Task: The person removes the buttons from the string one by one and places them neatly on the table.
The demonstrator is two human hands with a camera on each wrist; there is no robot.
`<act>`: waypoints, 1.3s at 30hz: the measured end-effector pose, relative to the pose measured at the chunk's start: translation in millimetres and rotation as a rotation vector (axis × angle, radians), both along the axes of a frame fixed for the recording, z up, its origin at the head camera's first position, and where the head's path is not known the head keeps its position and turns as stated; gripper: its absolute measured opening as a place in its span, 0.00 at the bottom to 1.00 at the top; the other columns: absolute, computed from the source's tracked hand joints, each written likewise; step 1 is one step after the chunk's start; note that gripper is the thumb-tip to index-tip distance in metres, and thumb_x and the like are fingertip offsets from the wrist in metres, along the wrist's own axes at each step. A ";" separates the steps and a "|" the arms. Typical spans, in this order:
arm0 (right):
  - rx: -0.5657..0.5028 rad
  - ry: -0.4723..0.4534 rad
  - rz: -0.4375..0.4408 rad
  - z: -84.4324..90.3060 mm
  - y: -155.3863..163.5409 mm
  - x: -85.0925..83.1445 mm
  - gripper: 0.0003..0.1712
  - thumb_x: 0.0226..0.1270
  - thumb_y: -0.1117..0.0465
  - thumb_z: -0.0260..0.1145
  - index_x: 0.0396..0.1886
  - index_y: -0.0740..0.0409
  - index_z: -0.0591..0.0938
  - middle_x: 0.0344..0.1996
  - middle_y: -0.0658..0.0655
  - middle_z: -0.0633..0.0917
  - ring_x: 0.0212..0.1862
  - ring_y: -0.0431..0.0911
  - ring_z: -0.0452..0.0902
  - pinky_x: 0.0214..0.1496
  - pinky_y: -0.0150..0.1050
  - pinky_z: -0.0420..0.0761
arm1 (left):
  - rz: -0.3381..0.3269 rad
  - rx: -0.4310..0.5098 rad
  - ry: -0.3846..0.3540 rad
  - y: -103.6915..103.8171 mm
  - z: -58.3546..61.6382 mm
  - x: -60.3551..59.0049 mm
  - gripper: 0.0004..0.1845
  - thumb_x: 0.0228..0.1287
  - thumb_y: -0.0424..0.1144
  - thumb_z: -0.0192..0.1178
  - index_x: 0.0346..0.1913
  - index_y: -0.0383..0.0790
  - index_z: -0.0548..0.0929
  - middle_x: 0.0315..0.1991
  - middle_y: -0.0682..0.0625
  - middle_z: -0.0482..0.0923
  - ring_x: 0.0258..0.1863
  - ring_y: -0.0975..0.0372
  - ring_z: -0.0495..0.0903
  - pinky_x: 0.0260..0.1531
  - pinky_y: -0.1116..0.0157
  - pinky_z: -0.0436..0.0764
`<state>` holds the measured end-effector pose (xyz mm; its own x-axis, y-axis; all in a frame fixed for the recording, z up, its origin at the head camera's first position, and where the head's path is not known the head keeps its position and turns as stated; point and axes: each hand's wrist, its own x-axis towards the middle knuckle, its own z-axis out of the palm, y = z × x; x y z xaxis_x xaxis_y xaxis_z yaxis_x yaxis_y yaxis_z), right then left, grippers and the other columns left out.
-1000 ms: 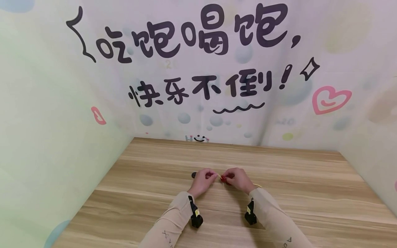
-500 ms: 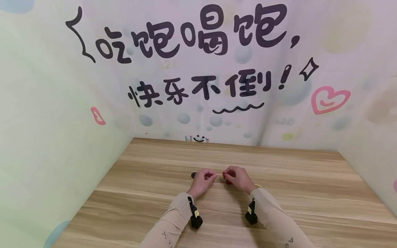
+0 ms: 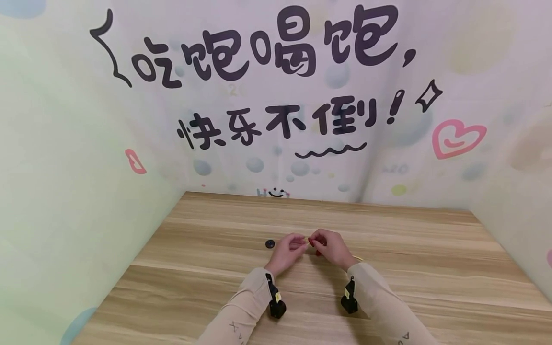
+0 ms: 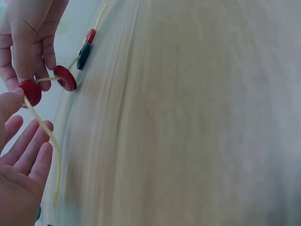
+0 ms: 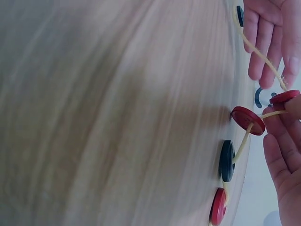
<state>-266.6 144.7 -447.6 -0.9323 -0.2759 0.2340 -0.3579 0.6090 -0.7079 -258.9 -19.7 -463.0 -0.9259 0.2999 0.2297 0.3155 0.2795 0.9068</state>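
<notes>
My right hand (image 3: 331, 248) pinches a red button (image 5: 284, 96) between thumb and fingertips. A yellow cord (image 4: 55, 141) runs through this button, its end hanging loose beside my left fingers. Further along the cord sit a second red button (image 5: 247, 120), a dark green button (image 5: 226, 160) and another red one (image 5: 218, 206). My left hand (image 3: 288, 251) has its fingers extended and apart, palm toward the cord. In the left wrist view its thumb (image 4: 10, 103) overlaps the edge of the pinched button.
A dark, round button (image 3: 270, 244) lies on the wooden table (image 3: 207, 278), just left of my left hand. Behind the table hangs a white printed backdrop (image 3: 241, 167), with pale walls at both sides. Black wrist cameras (image 3: 277, 308) hang under the sleeves.
My left fingers have let go of the cord and spread, and the hand has shifted right toward the pinched button. The dark button on the table is now uncovered. My right hand hardly moved.
</notes>
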 end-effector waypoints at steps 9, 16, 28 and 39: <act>0.029 0.047 0.013 0.0 -2.3 1.5 0.04 0.57 0.71 0.61 0.31 0.60 0.78 0.26 0.53 0.80 0.26 0.40 0.72 0.27 0.32 0.73 | -0.005 0.070 0.002 9.6 8.0 7.3 0.16 0.55 0.27 0.58 0.46 0.23 0.72 0.39 0.34 0.75 0.40 0.47 0.76 0.39 0.62 0.76; 0.048 0.043 -0.003 0.0 -3.1 1.1 0.04 0.57 0.70 0.61 0.31 0.58 0.79 0.27 0.51 0.81 0.28 0.39 0.73 0.30 0.33 0.74 | 0.031 0.034 -0.011 11.0 -9.1 -3.1 0.16 0.57 0.34 0.59 0.47 0.29 0.74 0.40 0.41 0.77 0.40 0.54 0.77 0.40 0.67 0.75; 0.046 0.021 -0.005 -0.4 2.7 1.5 0.03 0.57 0.67 0.62 0.31 0.61 0.79 0.24 0.50 0.79 0.27 0.40 0.70 0.30 0.34 0.73 | 0.033 0.026 0.013 -7.6 12.4 5.5 0.16 0.55 0.28 0.59 0.46 0.25 0.73 0.39 0.37 0.76 0.39 0.49 0.76 0.40 0.59 0.75; 0.057 0.034 -0.015 -2.0 5.7 2.8 0.02 0.56 0.67 0.63 0.30 0.60 0.79 0.24 0.48 0.78 0.26 0.40 0.70 0.29 0.33 0.72 | 0.073 0.033 0.001 -22.1 7.3 -1.9 0.16 0.53 0.28 0.60 0.45 0.25 0.74 0.38 0.36 0.76 0.39 0.49 0.76 0.40 0.58 0.75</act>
<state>-263.8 150.4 -449.6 -0.9281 -0.2761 0.2498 -0.3719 0.6531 -0.6597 -260.8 -41.7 -455.7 -0.9448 0.2240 0.2390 0.2960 0.2715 0.9158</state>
